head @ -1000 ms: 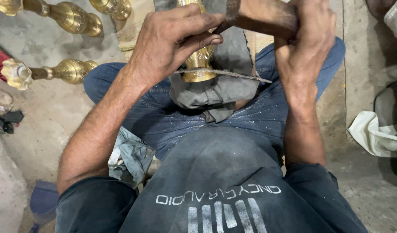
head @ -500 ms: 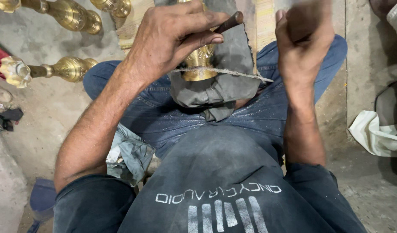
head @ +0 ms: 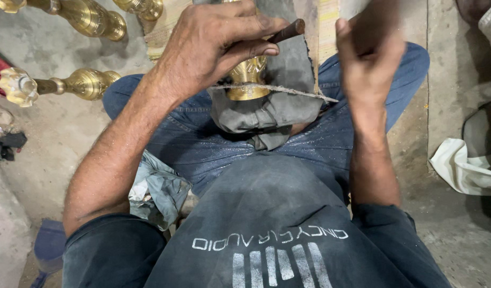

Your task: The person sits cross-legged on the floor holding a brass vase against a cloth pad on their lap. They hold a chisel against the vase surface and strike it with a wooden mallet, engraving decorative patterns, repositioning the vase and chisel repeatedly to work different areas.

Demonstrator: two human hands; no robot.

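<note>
My left hand (head: 211,45) grips a thin dark rod-like tool (head: 288,30) whose end sticks out to the right of my fingers. Just under that hand a brass piece (head: 249,80) rests on a grey cloth (head: 272,114) in my lap. A thin frayed string or wire (head: 277,89) runs across the brass piece toward my right side. My right hand (head: 368,48) is raised beside it and blurred by motion; I cannot make out what it holds, if anything.
Turned brass pieces lie on the concrete floor to the left (head: 69,84) and at the top left (head: 91,16). A crumpled grey rag (head: 157,189) sits by my left hip. White cloth (head: 464,168) lies at the right.
My right hand, earlier closed on a wooden handle above the brass piece, has swung up and away and is now blurred. My left hand stays put on the dark tool.
</note>
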